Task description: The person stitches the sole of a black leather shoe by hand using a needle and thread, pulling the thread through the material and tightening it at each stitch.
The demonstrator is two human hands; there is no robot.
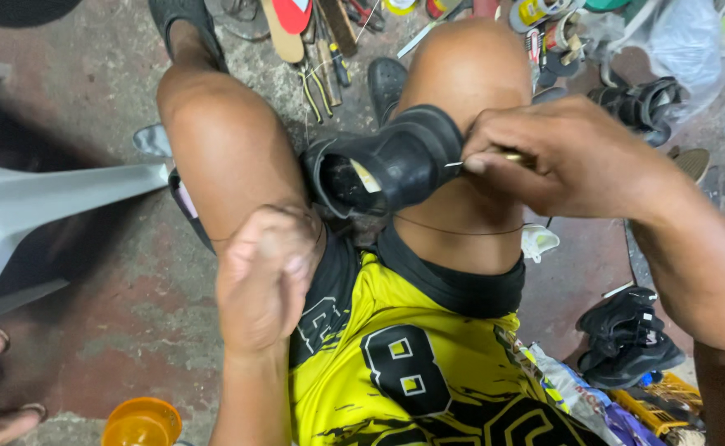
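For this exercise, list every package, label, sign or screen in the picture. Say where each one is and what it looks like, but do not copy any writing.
Crumpled printed wrapper: floor at lower right, beside the yellow shorts; multicoloured foil, blue and white.
Pale label: inside the black shoe held between the knees; small, cream.
Clear plastic bag: top right, among the clutter; whitish, bunched.
No signs or screens show.

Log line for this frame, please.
left hand: fisted, pulling thread | right hand: pushing awl into black shoe | shoe between knees
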